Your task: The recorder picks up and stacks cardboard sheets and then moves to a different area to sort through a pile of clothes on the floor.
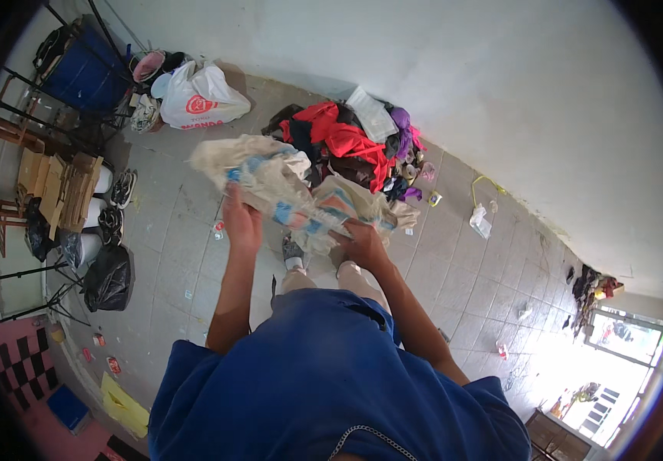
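Note:
A large crumpled beige sack (270,180) with blue and orange print is stretched in front of me, its left part blurred by motion. My left hand (244,221) grips its lower edge on the left side, and my right hand (362,244) is closed on the cloth further right. Part of the sack hangs down over my feet. Just beyond it lies a heap of red, black and purple cloth (347,142), with a whitish flat packet (371,114) on top. The sack hides the near side of that heap.
A white plastic bag (204,96) stands against the wall, left of the heap. Further left are a blue drum (85,73), folded cardboard (70,188), shoes (120,188) and a black bag (108,278). Small litter dots the tiled floor. A bright doorway (616,369) is at the right.

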A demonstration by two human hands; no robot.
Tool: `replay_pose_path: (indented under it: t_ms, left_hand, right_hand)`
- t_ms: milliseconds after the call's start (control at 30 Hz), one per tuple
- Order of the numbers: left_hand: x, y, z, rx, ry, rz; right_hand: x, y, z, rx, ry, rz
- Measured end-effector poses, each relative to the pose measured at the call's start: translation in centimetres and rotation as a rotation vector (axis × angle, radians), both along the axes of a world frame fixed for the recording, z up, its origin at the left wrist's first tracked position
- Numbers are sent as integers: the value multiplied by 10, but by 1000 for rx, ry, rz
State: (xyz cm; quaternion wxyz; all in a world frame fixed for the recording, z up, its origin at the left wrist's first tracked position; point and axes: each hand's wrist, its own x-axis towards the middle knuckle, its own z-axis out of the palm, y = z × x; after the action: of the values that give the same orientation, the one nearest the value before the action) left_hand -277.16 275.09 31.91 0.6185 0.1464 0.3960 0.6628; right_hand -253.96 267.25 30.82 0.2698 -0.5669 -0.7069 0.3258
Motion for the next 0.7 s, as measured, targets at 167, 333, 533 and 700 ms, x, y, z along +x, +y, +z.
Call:
replay_pose_path:
  t_ms: [167,333,533,700]
  left_hand:
    - [-25,-12,-3,-205,-22,-142]
    - [-5,-21,20,-98,0,-259]
    - [-26,5,58,214,1073,-129]
    - [-16,4,84,138,776,36]
  right_hand:
    - [-45,-32,-6,-340,322,47]
    - [-70,10,-17,164,211,-79]
    - [-8,38,26,120,254,-77]
    - [34,41,63,-281,245,-193]
